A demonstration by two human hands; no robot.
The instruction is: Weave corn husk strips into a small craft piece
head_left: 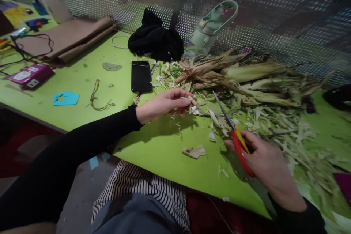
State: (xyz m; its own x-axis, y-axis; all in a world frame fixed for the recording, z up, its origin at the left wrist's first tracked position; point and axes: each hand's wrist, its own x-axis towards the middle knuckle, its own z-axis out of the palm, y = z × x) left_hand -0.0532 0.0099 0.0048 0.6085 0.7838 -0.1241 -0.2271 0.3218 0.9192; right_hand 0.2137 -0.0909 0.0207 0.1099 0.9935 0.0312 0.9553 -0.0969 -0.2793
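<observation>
A person's left hand (168, 104), at the centre of the frame, pinches a small pale scrap (194, 110), apparently corn husk, while the right hand (264, 162), lower right, grips red-and-yellow-handled scissors (238, 147). Husk shreds (270, 120) litter the lime-green table (164, 161) below piled corn husks (252, 73), upper right. A black smartphone (141, 76) and mint-green water bottle (201, 40) sit above centre.

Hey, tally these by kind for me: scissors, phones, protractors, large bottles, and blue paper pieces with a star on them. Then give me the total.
Scissors, held in the right hand: 1 pair
Phones: 1
Protractors: 1
Large bottles: 2, one at far left, one mint green
Blue paper pieces with a star: 1
Total: 6
</observation>
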